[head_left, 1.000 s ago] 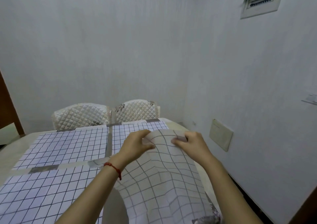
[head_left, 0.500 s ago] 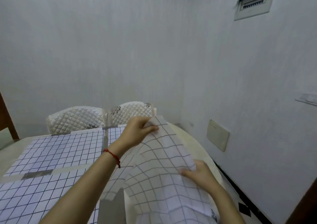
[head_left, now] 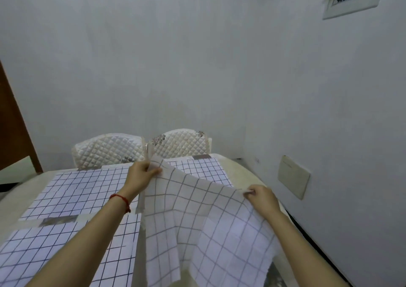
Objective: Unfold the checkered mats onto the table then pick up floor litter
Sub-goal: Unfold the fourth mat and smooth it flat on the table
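**Checkered mat held up between both hands over the table**

So here the white fabric mat with the thin dark grid lines [head_left: 193,220] is up off the table, stretched between the two hands. The left hand [head_left: 140,176], the one with a red string bracelet [head_left: 123,201] on the wrist, pinches the mat's far corner up high. The right hand [head_left: 261,198] grips another corner, lower down and off to the right. The hands are well apart and the cloth sags between them, with the rest draping down toward the near right part of the cream oval table [head_left: 246,170].

Other white grid-pattern mats [head_left: 79,190] already lie flat on the table, to the left and beyond the held one. Two white quilted chair backs [head_left: 109,150] sit at the far edge, against the pale wall.
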The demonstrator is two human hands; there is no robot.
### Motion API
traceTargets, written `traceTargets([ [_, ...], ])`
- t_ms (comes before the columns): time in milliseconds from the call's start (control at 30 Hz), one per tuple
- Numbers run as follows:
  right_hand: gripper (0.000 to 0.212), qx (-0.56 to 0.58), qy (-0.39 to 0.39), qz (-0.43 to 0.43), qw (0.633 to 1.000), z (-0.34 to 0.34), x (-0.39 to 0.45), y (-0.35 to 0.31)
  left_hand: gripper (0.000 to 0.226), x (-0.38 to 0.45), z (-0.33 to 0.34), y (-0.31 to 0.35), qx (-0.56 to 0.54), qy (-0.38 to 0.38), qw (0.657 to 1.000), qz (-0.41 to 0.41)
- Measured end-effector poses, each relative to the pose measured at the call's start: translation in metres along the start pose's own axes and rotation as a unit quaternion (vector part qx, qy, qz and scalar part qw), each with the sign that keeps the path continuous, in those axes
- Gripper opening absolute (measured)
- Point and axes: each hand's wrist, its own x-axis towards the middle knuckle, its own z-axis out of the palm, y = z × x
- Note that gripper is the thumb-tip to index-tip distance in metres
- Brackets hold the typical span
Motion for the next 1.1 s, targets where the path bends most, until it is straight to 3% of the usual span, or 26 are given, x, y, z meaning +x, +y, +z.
traceTargets([
  [100,0.016,-0.058,0.036,-0.023,0.997,-0.007,0.031,-0.020,0.012,0.018,0.002,-0.010,-0.018,0.023,0.999,-0.020],
  [300,0.022,-0.130,0.174,-0.108,0.970,-0.026,0.076,-0.035,0.015,0.051,-0.004,0.002,-0.022,0.108,0.993,0.045],
  [433,0.027,-0.154,0.357,-0.249,0.887,-0.025,0.070,-0.018,0.016,0.045,-0.011,0.001,-0.035,0.151,0.983,0.097],
  [533,0.023,-0.158,0.400,-0.306,0.850,-0.012,0.052,0.000,0.013,0.031,-0.009,-0.022,-0.041,0.151,0.983,0.094],
  [633,0.024,-0.139,0.383,-0.311,0.859,0.011,0.031,0.026,0.014,0.005,0.000,-0.052,-0.039,0.121,0.988,0.084],
  [800,0.029,-0.146,0.310,-0.298,0.891,0.056,-0.012,0.079,0.064,-0.043,0.023,-0.113,0.004,0.043,0.996,0.073],
  [1100,0.029,-0.175,0.126,-0.228,0.949,0.110,-0.066,0.140,0.050,-0.105,0.069,-0.188,0.187,-0.064,0.980,0.034],
])
